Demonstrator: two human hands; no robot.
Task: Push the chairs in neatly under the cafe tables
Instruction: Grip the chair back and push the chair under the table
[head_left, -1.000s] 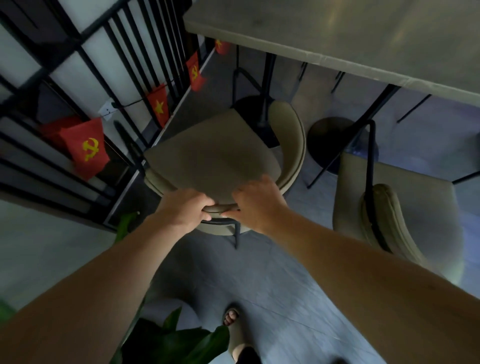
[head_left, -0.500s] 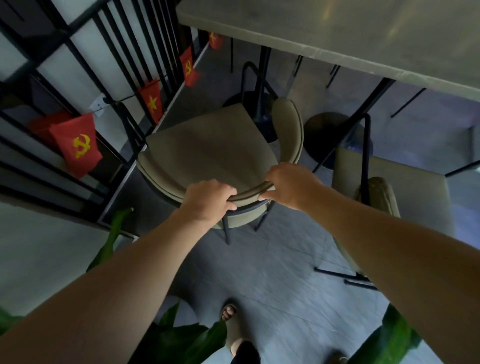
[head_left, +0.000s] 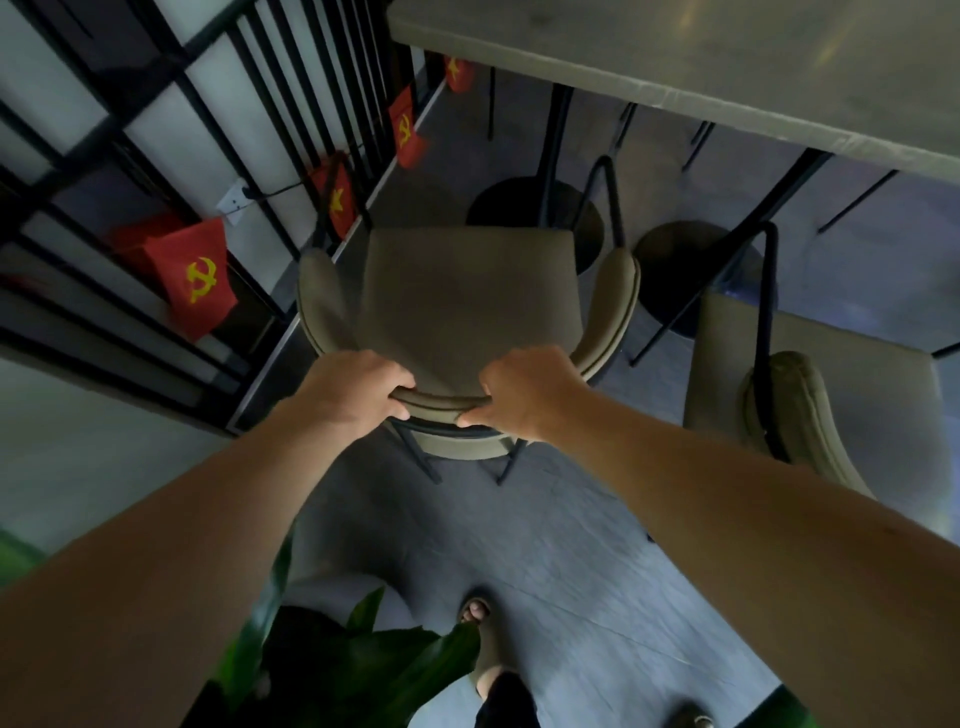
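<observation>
A beige padded chair (head_left: 467, 296) with a curved backrest and black metal legs stands in front of me, its seat facing the grey cafe table (head_left: 727, 67) above it. My left hand (head_left: 353, 389) and my right hand (head_left: 524, 389) both grip the top of the backrest, a short gap between them. The front of the seat sits just short of the table's near edge. A second beige chair (head_left: 810, 415) stands to the right, turned sideways, only partly under the table.
A black barred railing (head_left: 218, 130) with red flags (head_left: 195, 280) runs along the left. Two round black table bases (head_left: 535, 208) sit on the grey floor. Green plant leaves (head_left: 337, 660) and my sandalled foot (head_left: 478, 618) are at the bottom.
The chair has turned from an angle to square with the table. My hands have shifted along the backrest and now hold it symmetrically.
</observation>
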